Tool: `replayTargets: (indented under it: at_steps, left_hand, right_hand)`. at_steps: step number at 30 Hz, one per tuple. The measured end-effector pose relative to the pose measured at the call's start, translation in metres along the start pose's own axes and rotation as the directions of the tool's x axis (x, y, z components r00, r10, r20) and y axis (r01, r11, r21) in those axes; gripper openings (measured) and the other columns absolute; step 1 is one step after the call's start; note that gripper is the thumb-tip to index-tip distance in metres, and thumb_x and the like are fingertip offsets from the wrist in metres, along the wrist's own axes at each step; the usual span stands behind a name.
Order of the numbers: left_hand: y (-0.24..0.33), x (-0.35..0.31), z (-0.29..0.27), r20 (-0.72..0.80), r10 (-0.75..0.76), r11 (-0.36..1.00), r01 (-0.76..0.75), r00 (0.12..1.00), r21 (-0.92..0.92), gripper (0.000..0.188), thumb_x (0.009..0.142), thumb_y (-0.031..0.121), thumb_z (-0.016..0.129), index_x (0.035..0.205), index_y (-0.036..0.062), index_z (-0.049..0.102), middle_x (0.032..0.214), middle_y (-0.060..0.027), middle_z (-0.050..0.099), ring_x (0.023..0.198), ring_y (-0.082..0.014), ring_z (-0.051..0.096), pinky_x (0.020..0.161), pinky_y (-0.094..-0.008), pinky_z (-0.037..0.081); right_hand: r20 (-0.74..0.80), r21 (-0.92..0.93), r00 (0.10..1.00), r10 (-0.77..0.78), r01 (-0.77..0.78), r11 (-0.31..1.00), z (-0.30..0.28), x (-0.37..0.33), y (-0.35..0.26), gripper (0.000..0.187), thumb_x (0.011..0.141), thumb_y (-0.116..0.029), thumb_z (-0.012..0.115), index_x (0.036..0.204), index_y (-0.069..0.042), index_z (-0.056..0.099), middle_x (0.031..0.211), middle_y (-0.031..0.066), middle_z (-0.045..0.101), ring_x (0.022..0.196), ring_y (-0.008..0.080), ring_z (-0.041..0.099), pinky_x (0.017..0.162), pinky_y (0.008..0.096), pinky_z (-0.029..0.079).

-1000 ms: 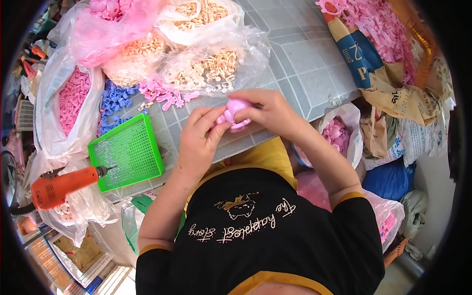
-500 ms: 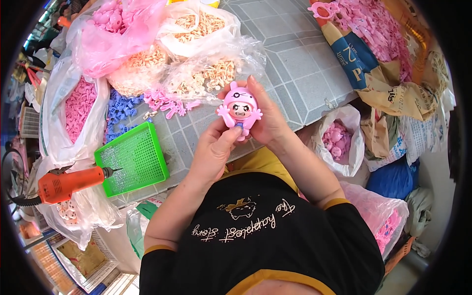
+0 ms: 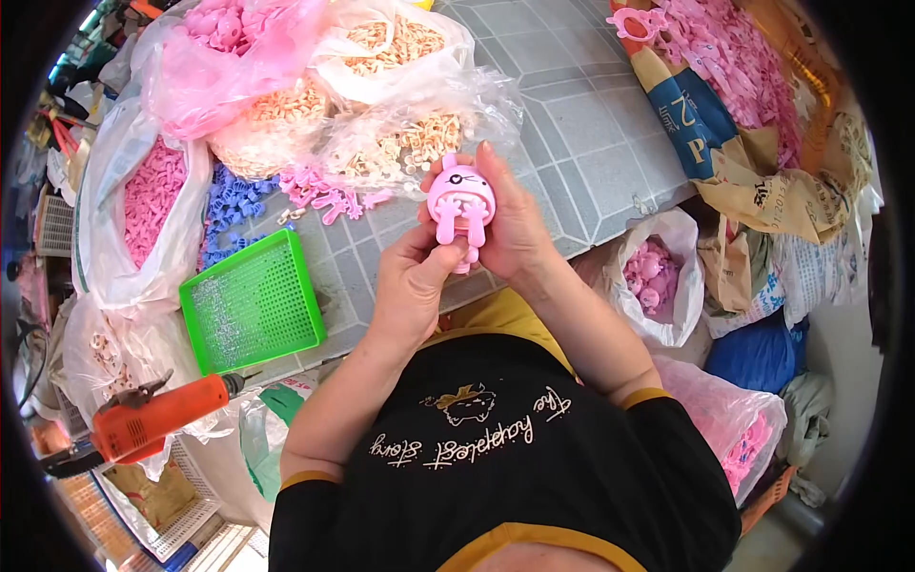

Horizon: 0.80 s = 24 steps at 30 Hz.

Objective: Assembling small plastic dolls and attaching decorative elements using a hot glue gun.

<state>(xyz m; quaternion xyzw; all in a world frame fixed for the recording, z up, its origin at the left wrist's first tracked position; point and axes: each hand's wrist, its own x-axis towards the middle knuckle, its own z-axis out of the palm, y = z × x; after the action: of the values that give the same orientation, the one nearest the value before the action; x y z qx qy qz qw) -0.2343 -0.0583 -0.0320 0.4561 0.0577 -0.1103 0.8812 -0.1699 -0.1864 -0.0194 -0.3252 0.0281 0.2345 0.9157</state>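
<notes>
A pink toy figure [image 3: 461, 195] with a round hooded head stands upright between my two hands, above the near edge of the grey table. Both its arms are folded up over its face. My left hand [image 3: 416, 272] grips the lower body, thumb pressed on the front. Around the figure's right side and back curls my right hand [image 3: 515, 224], its fingers mostly hidden behind the toy. Just beyond the hands lie loose pink arm-shaped parts [image 3: 334, 198] and a clear bag of cream parts [image 3: 410, 143].
A green perforated tray [image 3: 253, 300] holding tiny metal bits sits left on the table [image 3: 581, 114]. An orange power drill [image 3: 162, 417] hangs at the lower left. Bags of pink parts [image 3: 152, 205], blue parts [image 3: 233, 205] and pink heads [image 3: 651, 276] surround me.
The figure's arms have swung from spread at its sides to raised in front of its face. The orange drill has swung lower, away from the tray. Both hands keep their hold.
</notes>
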Motion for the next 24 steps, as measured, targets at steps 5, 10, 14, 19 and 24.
replayTargets:
  at_steps: [5,10,14,19,24]
  left_hand:
    - [0.0,-0.001,0.0,0.007,-0.015,1.0,0.014,1.0,0.006,0.029,0.09,0.013,0.071,0.113,-0.0025,0.065,0.097,-0.0058,0.068,0.086,-0.0127,0.064,0.08,-0.0278,0.052]
    - [0.004,-0.009,0.015,-0.071,0.182,0.916,-0.143,0.981,0.375,0.051,0.082,0.007,0.078,0.127,-0.0002,0.054,0.117,-0.0108,0.061,0.095,-0.0172,0.063,0.084,-0.031,0.052]
    - [0.011,-0.007,0.001,0.168,0.566,0.323,-0.404,0.807,0.856,0.057,0.077,0.006,0.08,0.127,0.0012,0.052,0.111,-0.0178,0.058,0.102,-0.0309,0.059,0.085,-0.0393,0.05]
    - [0.022,0.003,-0.002,0.322,0.703,-0.003,-0.45,0.634,0.893,0.046,0.081,0.008,0.079,0.121,-0.0018,0.059,0.109,-0.0196,0.061,0.098,-0.0338,0.062,0.082,-0.0409,0.052]
    - [0.027,0.002,-0.008,0.336,0.699,-0.056,-0.42,0.632,0.906,0.042,0.082,0.011,0.078,0.118,-0.0036,0.063,0.108,-0.0213,0.064,0.097,-0.035,0.065,0.081,-0.0399,0.055]
  right_hand:
    - [-0.016,0.003,1.0,-0.008,0.008,1.0,-0.002,0.001,-0.001,0.056,0.101,-0.055,0.045,0.116,-0.003,0.06,0.103,0.0118,0.067,0.084,0.0249,0.07,0.071,0.0358,0.059]
    - [-0.084,0.023,0.996,-0.002,0.004,1.0,-0.005,0.003,0.0,0.058,0.101,-0.056,0.043,0.119,-0.004,0.058,0.107,0.0104,0.067,0.095,0.0234,0.068,0.081,0.0379,0.057]
    - [-0.078,0.085,0.997,0.026,-0.019,0.996,0.006,-0.007,-0.001,0.059,0.102,-0.055,0.04,0.129,-0.005,0.053,0.122,0.0103,0.063,0.11,0.0221,0.062,0.097,0.0427,0.048]
    - [-0.034,-0.019,0.999,-0.005,0.005,1.0,0.006,-0.015,0.002,0.052,0.104,-0.047,0.042,0.133,-0.005,0.049,0.13,0.0105,0.058,0.117,0.0218,0.058,0.102,0.0426,0.045]
    - [-0.066,-0.056,0.989,-0.131,0.127,0.99,0.009,-0.017,0.005,0.042,0.103,-0.029,0.052,0.136,-0.004,0.047,0.13,0.0102,0.059,0.121,0.0217,0.057,0.102,0.0394,0.046]
